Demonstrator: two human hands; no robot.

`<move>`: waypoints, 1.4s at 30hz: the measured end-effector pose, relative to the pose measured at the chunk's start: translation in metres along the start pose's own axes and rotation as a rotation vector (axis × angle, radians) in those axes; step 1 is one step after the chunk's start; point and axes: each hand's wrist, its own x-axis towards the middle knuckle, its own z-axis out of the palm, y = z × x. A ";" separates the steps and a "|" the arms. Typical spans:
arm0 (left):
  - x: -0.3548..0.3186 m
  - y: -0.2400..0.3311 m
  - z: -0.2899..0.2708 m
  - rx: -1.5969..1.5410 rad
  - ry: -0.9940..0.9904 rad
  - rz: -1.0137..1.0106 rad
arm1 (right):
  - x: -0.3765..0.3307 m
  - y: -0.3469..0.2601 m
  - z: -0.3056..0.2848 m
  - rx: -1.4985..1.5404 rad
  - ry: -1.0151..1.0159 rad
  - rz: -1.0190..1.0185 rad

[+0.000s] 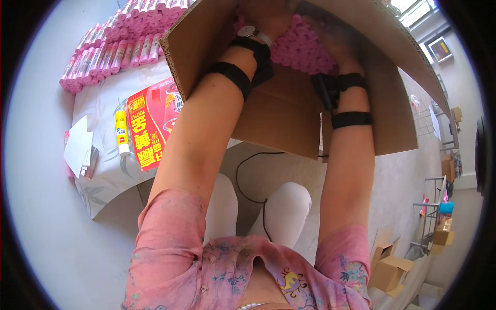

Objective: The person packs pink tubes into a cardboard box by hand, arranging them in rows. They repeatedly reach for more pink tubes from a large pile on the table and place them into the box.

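A corrugated brown cardboard box (pixel 289 111), open-topped with stiff flaps, is seen in the upper middle of the frame, packed with smooth pink cylindrical rolls (pixel 305 49) whose round ends face the viewer, their long axes running down into the box. Both the left hand (pixel 266 18) and the right hand (pixel 330 41) are reached in among them, though their grip cannot be told. More pink rolls (pixel 113 49) are stacked lengthwise at the upper left on the cloth-covered worktop (pixel 98 108).

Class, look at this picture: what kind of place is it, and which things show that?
Probably a small packing workroom: both hands reach into a large brown cardboard box filled with pink rolls, more stacked pink rolls lie beside it, and folded brown cartons stand nearby.
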 end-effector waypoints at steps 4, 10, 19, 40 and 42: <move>-0.002 0.008 -0.008 0.125 0.241 0.115 | 0.010 0.032 -0.014 -0.645 -0.410 -0.101; -0.005 0.017 -0.026 0.170 -0.143 0.023 | 0.000 -0.004 -0.020 -0.386 -0.025 0.190; -0.006 0.006 -0.010 0.101 0.229 0.160 | -0.007 -0.043 -0.030 -0.369 0.080 0.343; -0.069 0.107 -0.135 0.093 -0.572 0.090 | -0.010 -0.007 -0.020 -0.680 0.437 -0.244; -0.099 0.112 -0.169 -0.064 -0.401 0.168 | -0.002 -0.012 -0.024 -0.714 0.245 -0.179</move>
